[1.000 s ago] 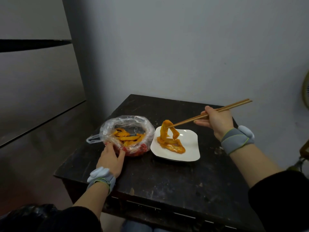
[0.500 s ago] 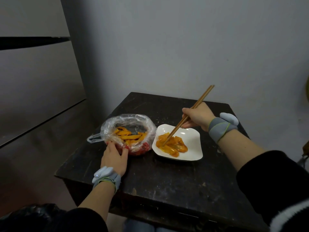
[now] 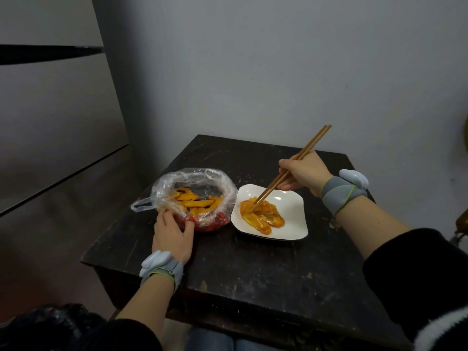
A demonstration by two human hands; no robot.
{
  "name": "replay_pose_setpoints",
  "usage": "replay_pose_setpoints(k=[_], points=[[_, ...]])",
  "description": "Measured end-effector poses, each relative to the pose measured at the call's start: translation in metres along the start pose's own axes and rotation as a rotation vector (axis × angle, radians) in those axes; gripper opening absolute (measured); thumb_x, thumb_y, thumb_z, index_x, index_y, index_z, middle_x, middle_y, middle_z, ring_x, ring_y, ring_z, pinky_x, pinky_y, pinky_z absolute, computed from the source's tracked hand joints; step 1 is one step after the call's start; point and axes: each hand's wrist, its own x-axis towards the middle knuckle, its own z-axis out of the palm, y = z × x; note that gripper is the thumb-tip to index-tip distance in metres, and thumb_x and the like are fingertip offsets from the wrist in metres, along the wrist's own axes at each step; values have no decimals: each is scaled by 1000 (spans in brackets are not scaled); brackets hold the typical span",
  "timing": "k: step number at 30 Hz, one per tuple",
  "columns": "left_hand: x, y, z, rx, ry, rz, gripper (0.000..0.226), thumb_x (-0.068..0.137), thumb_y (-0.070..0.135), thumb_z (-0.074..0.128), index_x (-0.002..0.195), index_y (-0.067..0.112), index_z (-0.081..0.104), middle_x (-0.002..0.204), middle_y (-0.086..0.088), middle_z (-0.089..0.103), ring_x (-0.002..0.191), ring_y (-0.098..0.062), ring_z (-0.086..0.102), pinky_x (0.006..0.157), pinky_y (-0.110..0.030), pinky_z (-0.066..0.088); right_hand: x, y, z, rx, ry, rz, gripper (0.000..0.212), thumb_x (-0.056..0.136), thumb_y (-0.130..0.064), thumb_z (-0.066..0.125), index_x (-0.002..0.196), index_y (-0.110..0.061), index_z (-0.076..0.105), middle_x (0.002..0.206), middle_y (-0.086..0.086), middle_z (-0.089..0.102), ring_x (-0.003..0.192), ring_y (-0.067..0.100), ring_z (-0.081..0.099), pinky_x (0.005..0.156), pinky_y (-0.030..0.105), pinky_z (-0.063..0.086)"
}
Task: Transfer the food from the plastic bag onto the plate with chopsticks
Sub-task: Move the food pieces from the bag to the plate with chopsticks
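Observation:
A clear plastic bag (image 3: 162, 188) with its rim rolled down holds several orange food strips (image 3: 195, 201) over a red base. My left hand (image 3: 172, 233) grips the bag's near side. To its right lies a white square plate (image 3: 291, 211) carrying a heap of orange food (image 3: 266, 217). My right hand (image 3: 301, 171) holds wooden chopsticks (image 3: 293, 168); their tips rest in the food on the plate.
Everything sits on a small dark, scratched wooden table (image 3: 253, 269) against a pale grey wall. The table's left edge drops to the floor. Both wrists wear grey bands with pale devices. A yellowish object shows at the far right edge.
A second ago the chopsticks held a food strip up over the plate. My right hand has lowered it, and the strip lies on the plate with the tips still in it.

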Motion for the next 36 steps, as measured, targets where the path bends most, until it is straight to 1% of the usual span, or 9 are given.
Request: replay_pose_setpoints(k=[5,9,13,16,18,21,26,31,36], points=[[-2,0,-1,-26,30,-10,52,90,32,53,133,7,39,146,-13,32,127,-31,41,95,-43,43,-3,-11,-8,64,23,-38,21,96,-20,57,101,-1,63,83,17,71,68,26,73,57,28,61],[-3,-1,-2,-79,20,19,50,93,26,47,138,8,35,149,-13,28,131,-31,36,99,-44,39,-4,-19,0,175,8,-86,23,96,-20,57,100,1,65,84,19,72,70,26,73,62,32,62],[-5,-1,-5,-123,26,58,45,95,23,41,141,22,38,153,-10,22,133,-31,31,101,-42,35,-6,-19,26,309,2,-122,24,96,-23,57,99,-1,66,86,18,72,72,27,73,62,32,62],[-4,-3,-5,-141,29,55,41,95,21,40,136,30,46,153,-7,19,134,-30,29,101,-41,36,-5,-13,55,364,-11,-131,27,95,-26,58,95,-1,67,81,17,71,65,25,72,56,29,61],[-3,-4,-4,-154,35,58,40,95,19,40,132,29,51,153,-7,20,133,-30,30,101,-40,37,-3,-7,74,391,-24,-146,29,95,-27,58,87,-1,67,72,19,69,55,21,70,48,25,58],[-2,-5,-2,-172,43,52,38,95,17,41,129,26,54,153,-6,23,133,-29,30,101,-38,36,0,2,95,412,-59,-157,32,97,-25,57,83,3,66,64,20,66,47,18,66,45,23,55],[1,-10,2,-172,45,52,37,96,17,39,131,17,51,152,-7,26,136,-26,30,100,-35,35,2,11,113,418,-98,-147,28,94,-20,60,87,6,65,66,22,66,49,21,67,48,24,56],[2,-8,2,-159,15,30,38,97,19,37,133,18,47,152,-5,28,137,-23,30,101,-35,35,4,18,120,442,-119,-130,34,94,-19,61,100,14,61,67,21,66,52,22,68,50,25,58],[2,-8,1,-138,0,28,39,97,21,36,135,17,45,151,-5,31,137,-22,31,101,-34,35,7,23,124,449,-89,-88,37,96,-24,58,104,12,60,68,20,69,54,23,70,48,23,55]])
